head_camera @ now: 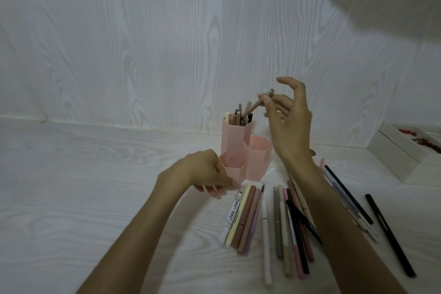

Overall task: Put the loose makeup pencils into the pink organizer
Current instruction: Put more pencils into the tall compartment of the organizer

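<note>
The pink organizer (259,157) stands at the back of the white surface, made of joined hexagonal cups. Its tall rear cup holds several pencils. My right hand (290,124) is raised just right of that cup and pinches a brownish-pink pencil (259,102), whose lower end dips among the pencils in the tall cup. My left hand (207,170) rests with curled fingers against the low front-left cup; I see nothing in it. Several loose makeup pencils (281,224) lie in a row in front of the organizer, partly under my right forearm.
A white box (403,153) with red contents sits at the right edge. More pencils, including a long black one (390,235), lie right of my forearm. A white wood-grain wall rises close behind the organizer. A blurred pale shape fills the top right corner.
</note>
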Action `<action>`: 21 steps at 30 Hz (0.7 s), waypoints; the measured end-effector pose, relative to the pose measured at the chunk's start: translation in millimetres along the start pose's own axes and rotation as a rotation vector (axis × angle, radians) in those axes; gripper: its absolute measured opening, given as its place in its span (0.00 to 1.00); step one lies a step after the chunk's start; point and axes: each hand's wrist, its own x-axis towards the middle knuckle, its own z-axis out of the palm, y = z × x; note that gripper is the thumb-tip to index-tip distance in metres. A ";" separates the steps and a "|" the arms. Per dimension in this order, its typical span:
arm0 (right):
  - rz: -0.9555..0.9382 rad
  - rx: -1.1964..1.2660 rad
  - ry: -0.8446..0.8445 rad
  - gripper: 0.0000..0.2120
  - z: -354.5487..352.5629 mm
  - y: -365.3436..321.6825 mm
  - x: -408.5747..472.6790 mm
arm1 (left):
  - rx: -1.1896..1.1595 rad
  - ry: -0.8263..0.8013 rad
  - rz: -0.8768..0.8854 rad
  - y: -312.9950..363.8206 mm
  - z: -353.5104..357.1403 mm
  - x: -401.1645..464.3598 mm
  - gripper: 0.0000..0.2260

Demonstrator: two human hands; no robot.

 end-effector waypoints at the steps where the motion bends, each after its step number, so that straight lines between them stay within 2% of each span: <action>1: -0.021 -0.051 -0.007 0.13 1.7 3.6 -1.6 | 0.004 -0.010 -0.005 0.0 1.4 0.7 0.16; 5: -0.023 -0.205 -0.006 0.08 7.5 11.8 -5.9 | 0.024 -0.066 -0.024 -1.6 7.0 2.8 0.16; 10: -0.063 -0.389 0.033 0.07 12.1 15.4 -1.9 | 0.054 -0.088 -0.044 -0.1 13.1 5.6 0.16; 12: -0.072 -0.508 -0.024 0.08 15.4 18.7 1.8 | 0.069 -0.090 -0.052 1.2 14.2 5.9 0.15; 15: -0.109 -0.635 -0.185 0.16 18.1 24.6 5.4 | 0.116 -0.092 -0.067 4.1 17.3 6.6 0.14; 18: -0.169 -0.666 -0.278 0.18 15.9 23.3 5.5 | 0.183 -0.059 -0.065 7.1 21.3 6.8 0.14; 21: -0.130 -0.638 -0.326 0.18 3.0 17.8 4.3 | 0.239 -0.020 -0.046 10.6 26.5 5.3 0.14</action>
